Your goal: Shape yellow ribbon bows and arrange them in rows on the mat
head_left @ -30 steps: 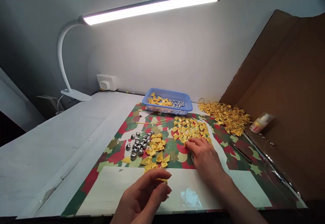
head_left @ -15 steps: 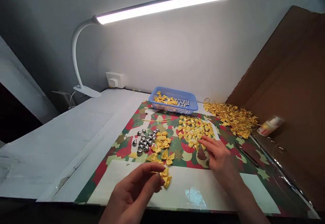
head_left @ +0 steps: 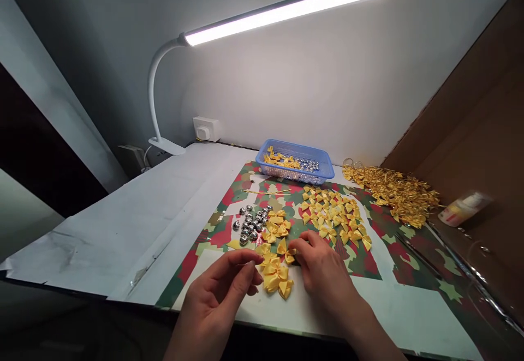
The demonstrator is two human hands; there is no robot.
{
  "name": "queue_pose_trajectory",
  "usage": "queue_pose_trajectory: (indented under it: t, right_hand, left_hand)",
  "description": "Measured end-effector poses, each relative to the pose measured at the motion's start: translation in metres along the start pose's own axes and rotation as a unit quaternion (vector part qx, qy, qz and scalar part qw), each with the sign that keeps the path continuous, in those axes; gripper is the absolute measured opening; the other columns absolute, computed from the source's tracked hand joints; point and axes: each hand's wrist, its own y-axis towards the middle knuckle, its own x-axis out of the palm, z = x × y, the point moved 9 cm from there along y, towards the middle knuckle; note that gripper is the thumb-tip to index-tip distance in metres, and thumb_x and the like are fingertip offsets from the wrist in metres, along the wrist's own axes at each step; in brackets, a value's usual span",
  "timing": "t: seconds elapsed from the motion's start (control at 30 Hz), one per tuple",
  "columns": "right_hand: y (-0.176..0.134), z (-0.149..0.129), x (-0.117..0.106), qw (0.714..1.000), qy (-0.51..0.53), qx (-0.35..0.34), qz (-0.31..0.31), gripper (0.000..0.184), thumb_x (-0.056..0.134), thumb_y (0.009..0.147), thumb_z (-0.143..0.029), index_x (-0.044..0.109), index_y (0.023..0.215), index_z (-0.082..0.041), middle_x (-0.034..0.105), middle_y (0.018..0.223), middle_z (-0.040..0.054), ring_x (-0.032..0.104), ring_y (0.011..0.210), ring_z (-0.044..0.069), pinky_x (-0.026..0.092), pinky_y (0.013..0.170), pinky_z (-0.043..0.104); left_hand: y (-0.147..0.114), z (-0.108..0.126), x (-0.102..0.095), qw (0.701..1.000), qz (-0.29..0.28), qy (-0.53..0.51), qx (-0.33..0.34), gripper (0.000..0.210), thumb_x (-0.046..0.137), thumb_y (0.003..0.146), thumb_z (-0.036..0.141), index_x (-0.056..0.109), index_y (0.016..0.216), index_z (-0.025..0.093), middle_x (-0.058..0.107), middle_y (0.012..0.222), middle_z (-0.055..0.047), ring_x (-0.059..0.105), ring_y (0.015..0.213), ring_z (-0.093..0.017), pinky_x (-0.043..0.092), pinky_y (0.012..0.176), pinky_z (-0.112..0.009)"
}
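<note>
My left hand is at the front edge of the table, thumb and index finger drawn together; whatever may be between the tips is too small to make out. Just right of its fingertips lies a loose pile of yellow ribbon bows. My right hand reaches in from the other side, its fingertips closed on the edge of one yellow bow. Behind the pile, small silver jingle bells sit in a cluster. Farther right, many more yellow bows lie spread out on the patterned mat.
A blue basket with bows and bells stands at the back. Gold twisted ties are heaped at right, near a white bottle and tweezers. A cardboard panel borders the right side. A lamp hangs overhead.
My right hand has moved left and nearer, from the spread-out bows to a bow beside the pile. My left hand keeps its pinched pose. The camera view has shifted.
</note>
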Motion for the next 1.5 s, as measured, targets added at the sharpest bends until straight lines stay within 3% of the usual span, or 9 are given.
queue_pose_trajectory:
  t: [0.2,0.33,0.4,0.5,0.6,0.83,1.2,1.37,1.5]
  right_hand:
    - [-0.004,0.014,-0.003,0.997,0.070,0.039,0.008,0.022,0.041,0.090,-0.009,0.056,0.079,-0.020,0.058,0.085,0.0066,0.053,0.081,0.023,0.040,0.070,0.033]
    - [-0.019,0.008,-0.002,0.973,0.215,0.061,-0.055,0.018,0.040,0.097,-0.022,0.051,0.083,-0.020,0.053,0.071,-0.0010,0.050,0.063,0.014,0.041,0.058,0.024]
    - [-0.030,0.001,0.004,0.914,0.380,0.095,-0.103,0.020,0.044,0.098,-0.031,0.054,0.087,-0.019,0.051,0.070,-0.0029,0.046,0.060,0.011,0.040,0.056,0.021]
    - [-0.043,-0.012,0.013,0.779,0.597,0.136,-0.137,0.022,0.059,0.093,-0.038,0.059,0.087,-0.017,0.053,0.073,-0.0025,0.042,0.059,0.009,0.036,0.055,0.020]
    - [-0.048,-0.016,0.016,0.741,0.642,0.139,-0.139,0.026,0.066,0.089,-0.042,0.060,0.085,-0.017,0.053,0.073,-0.0022,0.042,0.059,0.008,0.034,0.053,0.021]
    - [-0.047,0.002,0.004,0.843,0.505,0.143,-0.113,0.038,0.053,0.092,-0.055,0.060,0.089,-0.018,0.056,0.076,-0.0013,0.048,0.062,0.011,0.039,0.061,0.025]
    - [-0.047,-0.005,-0.006,0.859,0.478,0.152,-0.101,0.039,0.055,0.090,-0.055,0.056,0.077,-0.018,0.045,0.062,-0.0049,0.040,0.058,0.011,0.034,0.056,0.023]
    - [-0.051,-0.004,-0.005,0.872,0.459,0.139,-0.104,0.039,0.051,0.093,-0.054,0.054,0.077,-0.019,0.045,0.064,-0.0043,0.041,0.059,0.011,0.035,0.055,0.024]
    - [-0.052,-0.005,-0.012,0.903,0.409,0.106,-0.076,0.026,0.048,0.097,-0.046,0.057,0.097,-0.022,0.057,0.082,0.0000,0.055,0.074,0.015,0.043,0.064,0.025]
  left_hand:
    - [-0.001,0.001,0.004,1.000,0.000,-0.003,0.003,0.016,0.072,0.081,0.039,0.074,0.089,0.025,0.072,0.074,0.002,0.064,0.074,-0.019,0.053,0.070,-0.023]
    - [-0.002,0.002,0.019,0.999,-0.029,-0.019,-0.015,0.016,0.072,0.080,0.036,0.074,0.092,0.026,0.076,0.091,0.000,0.068,0.089,-0.021,0.053,0.078,-0.023]
    - [-0.003,0.003,0.030,0.997,-0.060,-0.035,-0.031,0.018,0.072,0.081,0.035,0.074,0.095,0.025,0.076,0.095,-0.001,0.067,0.095,-0.022,0.053,0.080,-0.024]
    - [-0.007,0.001,0.047,0.990,-0.112,-0.060,-0.062,0.019,0.073,0.081,0.034,0.073,0.096,0.023,0.076,0.088,-0.001,0.068,0.088,-0.021,0.052,0.079,-0.026]
    - [-0.007,-0.001,0.056,0.984,-0.132,-0.089,-0.079,0.018,0.076,0.079,0.030,0.070,0.094,0.022,0.075,0.085,0.000,0.067,0.084,-0.020,0.051,0.079,-0.027]
    - [-0.006,-0.007,0.059,0.978,-0.145,-0.114,-0.097,0.015,0.072,0.083,0.029,0.069,0.094,0.020,0.071,0.088,-0.001,0.062,0.085,-0.018,0.049,0.080,-0.028]
    - [-0.007,-0.007,0.053,0.979,-0.132,-0.120,-0.101,0.033,0.064,0.085,0.051,0.073,0.093,0.021,0.070,0.083,-0.002,0.065,0.078,-0.019,0.055,0.074,-0.030]
    - [-0.009,-0.007,0.058,0.976,-0.167,-0.102,-0.093,0.019,0.079,0.077,0.032,0.071,0.088,0.020,0.073,0.074,0.001,0.062,0.068,-0.014,0.052,0.067,-0.023]
    - [-0.009,-0.005,0.059,0.977,-0.173,-0.103,-0.072,0.016,0.077,0.080,0.028,0.070,0.092,0.021,0.074,0.081,0.000,0.067,0.075,-0.016,0.054,0.069,-0.025]
